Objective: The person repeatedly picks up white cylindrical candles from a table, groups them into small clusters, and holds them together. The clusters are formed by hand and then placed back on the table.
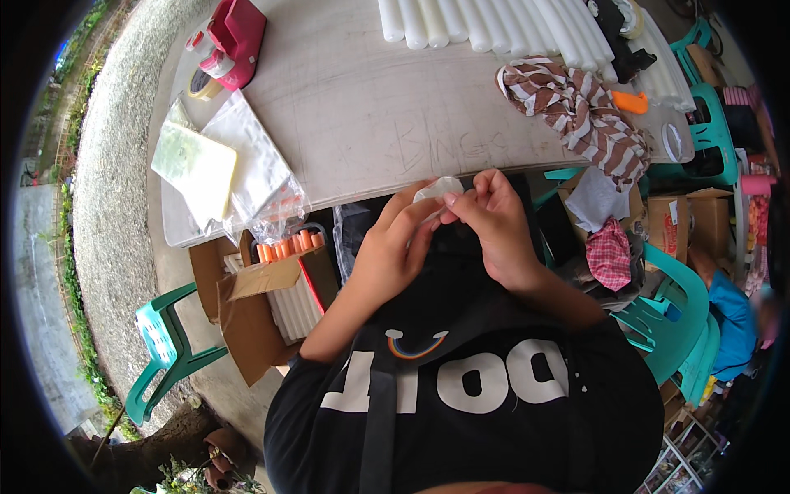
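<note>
Just off the table's near edge, my left hand [401,233] closes its fingers around a small white rounded piece [438,189]. What kind of thing it is I cannot make out, as the fingers cover its lower part. The thumb of my right hand [496,224] presses at its right side, with the other fingers curled. At the far right of the table lies a row of white candle-like cylinders [494,25]. Clear plastic bags [251,156] and a pale stack of plastic sheets [193,169] rest on the left part of the table.
On the grey table [346,107] stand a pink tape dispenser [239,37] and a tape roll [202,85]. A brown-striped cloth [568,107] lies by an orange object [630,102]. Below are an open cardboard box [239,329], a green stool [169,333] and a green chair [671,305].
</note>
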Demonstrator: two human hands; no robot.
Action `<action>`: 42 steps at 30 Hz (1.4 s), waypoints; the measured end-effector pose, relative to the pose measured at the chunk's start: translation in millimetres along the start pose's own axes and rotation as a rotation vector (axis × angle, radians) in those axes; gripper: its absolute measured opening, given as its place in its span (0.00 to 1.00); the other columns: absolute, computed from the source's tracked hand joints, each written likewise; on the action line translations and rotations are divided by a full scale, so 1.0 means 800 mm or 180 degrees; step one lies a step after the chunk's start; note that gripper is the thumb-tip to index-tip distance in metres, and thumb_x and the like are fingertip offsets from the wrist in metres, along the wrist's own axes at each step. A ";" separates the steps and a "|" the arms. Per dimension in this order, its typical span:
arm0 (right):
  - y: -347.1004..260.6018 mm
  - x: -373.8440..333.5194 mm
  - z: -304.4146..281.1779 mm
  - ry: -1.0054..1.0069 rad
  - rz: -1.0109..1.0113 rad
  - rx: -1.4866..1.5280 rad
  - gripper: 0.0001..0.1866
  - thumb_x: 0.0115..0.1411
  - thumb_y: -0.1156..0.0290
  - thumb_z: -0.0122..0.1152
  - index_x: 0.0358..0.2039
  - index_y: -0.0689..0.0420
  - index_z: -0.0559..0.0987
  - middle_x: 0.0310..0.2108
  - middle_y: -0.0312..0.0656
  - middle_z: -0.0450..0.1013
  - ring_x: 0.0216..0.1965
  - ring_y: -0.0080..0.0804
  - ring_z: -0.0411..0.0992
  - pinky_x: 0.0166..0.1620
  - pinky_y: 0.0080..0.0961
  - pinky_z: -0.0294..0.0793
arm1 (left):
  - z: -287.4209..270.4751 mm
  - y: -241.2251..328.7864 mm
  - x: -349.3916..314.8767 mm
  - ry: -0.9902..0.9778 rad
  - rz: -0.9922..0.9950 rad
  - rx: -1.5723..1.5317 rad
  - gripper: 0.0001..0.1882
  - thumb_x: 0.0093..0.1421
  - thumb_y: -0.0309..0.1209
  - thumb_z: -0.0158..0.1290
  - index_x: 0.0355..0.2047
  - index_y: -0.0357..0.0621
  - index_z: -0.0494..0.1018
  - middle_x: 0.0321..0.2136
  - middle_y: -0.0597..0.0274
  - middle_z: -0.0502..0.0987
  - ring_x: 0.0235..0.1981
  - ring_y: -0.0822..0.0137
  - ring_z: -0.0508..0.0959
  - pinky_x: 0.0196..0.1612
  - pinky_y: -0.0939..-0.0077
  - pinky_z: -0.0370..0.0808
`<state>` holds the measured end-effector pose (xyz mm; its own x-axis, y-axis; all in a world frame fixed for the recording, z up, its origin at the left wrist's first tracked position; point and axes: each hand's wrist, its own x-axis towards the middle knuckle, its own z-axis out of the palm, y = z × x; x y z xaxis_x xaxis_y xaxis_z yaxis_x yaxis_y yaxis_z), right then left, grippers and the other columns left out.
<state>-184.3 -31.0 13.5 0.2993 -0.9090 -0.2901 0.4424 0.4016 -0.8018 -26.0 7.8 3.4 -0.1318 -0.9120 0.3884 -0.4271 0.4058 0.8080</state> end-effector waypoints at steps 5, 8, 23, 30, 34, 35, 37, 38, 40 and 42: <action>-0.002 0.007 -0.006 -0.0255 0.0147 -0.0479 0.17 0.57 0.76 0.62 0.33 0.55 0.59 0.28 0.40 0.71 0.34 0.26 0.76 0.38 0.20 0.74 | -0.018 0.007 0.010 -0.0320 -0.0086 0.0126 0.24 0.53 0.17 0.52 0.51 0.44 0.67 0.49 0.47 0.70 0.43 0.45 0.76 0.40 0.63 0.77; 0.006 0.006 -0.005 -0.0441 0.0188 -0.0055 0.17 0.58 0.76 0.61 0.33 0.55 0.58 0.27 0.40 0.71 0.34 0.26 0.76 0.37 0.19 0.74 | -0.026 0.008 0.012 -0.0413 -0.0296 0.0356 0.25 0.53 0.19 0.52 0.53 0.45 0.66 0.48 0.48 0.71 0.42 0.47 0.76 0.39 0.63 0.77; 0.091 0.033 -0.047 -0.1586 -0.1448 -0.2481 0.39 0.43 0.67 0.73 0.55 0.56 0.63 0.45 0.45 0.69 0.45 0.38 0.69 0.51 0.31 0.67 | 0.002 -0.035 -0.036 0.0073 -0.0525 -0.0721 0.39 0.50 0.29 0.63 0.59 0.35 0.56 0.45 0.48 0.73 0.47 0.58 0.75 0.52 0.67 0.69; 0.111 0.036 -0.048 -0.2527 0.0103 -0.3430 0.35 0.48 0.63 0.70 0.54 0.60 0.66 0.48 0.50 0.70 0.51 0.41 0.69 0.53 0.34 0.68 | -0.012 -0.060 -0.080 -0.0069 -0.0941 -0.1700 0.22 0.55 0.32 0.60 0.47 0.35 0.69 0.44 0.53 0.73 0.47 0.59 0.74 0.51 0.66 0.69; 0.040 0.030 -0.015 -0.3216 0.0746 -0.2050 0.32 0.52 0.66 0.66 0.55 0.60 0.64 0.41 0.43 0.72 0.43 0.29 0.71 0.48 0.28 0.70 | -0.045 -0.020 -0.024 0.0177 -0.0305 -0.2721 0.38 0.58 0.58 0.49 0.54 0.36 0.59 0.45 0.47 0.70 0.44 0.52 0.75 0.52 0.53 0.70; 0.021 0.027 -0.005 -0.3211 0.0886 -0.1425 0.31 0.53 0.67 0.65 0.55 0.59 0.63 0.39 0.40 0.71 0.41 0.27 0.71 0.47 0.27 0.70 | -0.050 -0.012 -0.007 0.0221 -0.0299 -0.2399 0.41 0.58 0.61 0.45 0.55 0.36 0.56 0.46 0.45 0.69 0.45 0.52 0.74 0.53 0.53 0.68; -0.003 0.024 0.002 -0.3108 0.0662 -0.1092 0.31 0.54 0.69 0.63 0.56 0.59 0.63 0.37 0.37 0.71 0.38 0.24 0.70 0.45 0.25 0.71 | -0.051 0.005 0.027 0.0245 -0.0297 -0.1802 0.45 0.58 0.67 0.36 0.58 0.36 0.51 0.50 0.43 0.68 0.48 0.50 0.73 0.56 0.54 0.65; -0.015 0.028 0.001 -0.3051 0.0327 -0.1391 0.31 0.54 0.70 0.63 0.57 0.58 0.62 0.36 0.36 0.71 0.38 0.23 0.70 0.44 0.25 0.70 | -0.050 0.012 0.045 0.0382 -0.0354 -0.1874 0.47 0.58 0.68 0.33 0.59 0.35 0.48 0.51 0.41 0.67 0.49 0.49 0.72 0.57 0.55 0.63; -0.055 0.040 -0.001 -0.2786 -0.0132 -0.1806 0.32 0.55 0.70 0.63 0.58 0.59 0.61 0.35 0.35 0.69 0.38 0.22 0.69 0.44 0.24 0.70 | -0.043 0.017 0.075 0.0669 -0.0484 -0.2040 0.51 0.57 0.70 0.27 0.62 0.34 0.42 0.53 0.39 0.65 0.53 0.48 0.70 0.60 0.56 0.60; -0.104 0.059 -0.003 -0.1975 -0.0600 -0.2111 0.33 0.54 0.64 0.66 0.57 0.61 0.64 0.37 0.35 0.69 0.38 0.22 0.68 0.43 0.22 0.70 | -0.041 -0.003 0.072 0.0575 -0.0547 -0.1067 0.44 0.63 0.60 0.37 0.63 0.34 0.40 0.56 0.40 0.62 0.59 0.50 0.63 0.61 0.59 0.58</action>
<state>-208.5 -107.9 65.2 0.7552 -0.6534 0.0533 0.0129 -0.0666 -0.9977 -2.9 -44.1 38.5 0.0880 -0.9552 0.2826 -0.1105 0.2726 0.9558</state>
